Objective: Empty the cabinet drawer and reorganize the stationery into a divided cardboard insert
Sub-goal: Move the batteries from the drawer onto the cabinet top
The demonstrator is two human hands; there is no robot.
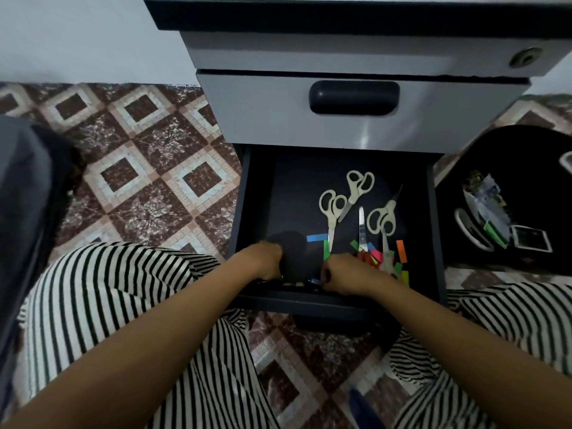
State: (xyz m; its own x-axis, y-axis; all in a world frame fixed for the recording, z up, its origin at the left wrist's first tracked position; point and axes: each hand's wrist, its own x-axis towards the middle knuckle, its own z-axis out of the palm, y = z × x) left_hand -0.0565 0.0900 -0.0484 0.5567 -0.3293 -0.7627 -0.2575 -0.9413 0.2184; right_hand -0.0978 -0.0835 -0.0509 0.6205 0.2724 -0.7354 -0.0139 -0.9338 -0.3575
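Bottom drawer (pixel 432 218) of the cabinet (pixel 340 57) is pulled out toward the person's lap, and both hands are down at its near end. The left hand (pixel 266 258) sits just inside the drawer's front wall, left of the middle, with the right hand (pixel 346 274) near it, closer to the drawer's centre. On both, the fingers curl down behind that front wall, over a few small shiny bits (pixel 305 283) lying between the hands. They're hidden enough that I honestly can't tell if either hand is gripping anything.

The stationery is all in the drawer's right half:
- one pair of pale-handled scissors (pixel 332 212), with a second pair (pixel 357 187) touching it farther back
- a third pair (pixel 382 221) nearer the drawer's right wall
- a lone silvery blade (pixel 361 227) between the first and third pairs
- a heap of coloured paper strips (pixel 376 257) in the front right corner, right up against the right hand
- a blue strip (pixel 317 237) and a green strip (pixel 326 250) loose toward the drawer's middle

Just right of the drawer on the floor (pixel 139 150) sits a black bin (pixel 526 150) with mixed odds and ends in it. Directly above the drawer is a closed grey drawer (pixel 263 119) with a dark handle (pixel 354 97).
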